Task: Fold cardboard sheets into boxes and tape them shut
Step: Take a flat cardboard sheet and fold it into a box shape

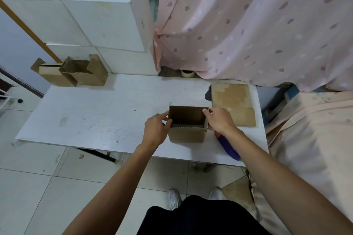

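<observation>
A small brown cardboard box [186, 134] stands upright and open-topped on the white table [95, 116], near its front edge. My left hand [156, 129] grips the box's left wall, thumb and fingers curled over the rim. My right hand [219, 120] holds the right wall, with fingers hooked over the top edge. A stack of flat cardboard sheets [233, 104] lies just behind my right hand. A blue and orange tape dispenser [228, 146] lies on the table under my right forearm, partly hidden.
Two folded brown boxes [76, 74] with raised flaps stand at the table's far left corner. Large white boxes [99, 19] are stacked behind them. A pink spotted curtain [248, 25] hangs at the back right. A roll of tape [188, 73] lies beneath it.
</observation>
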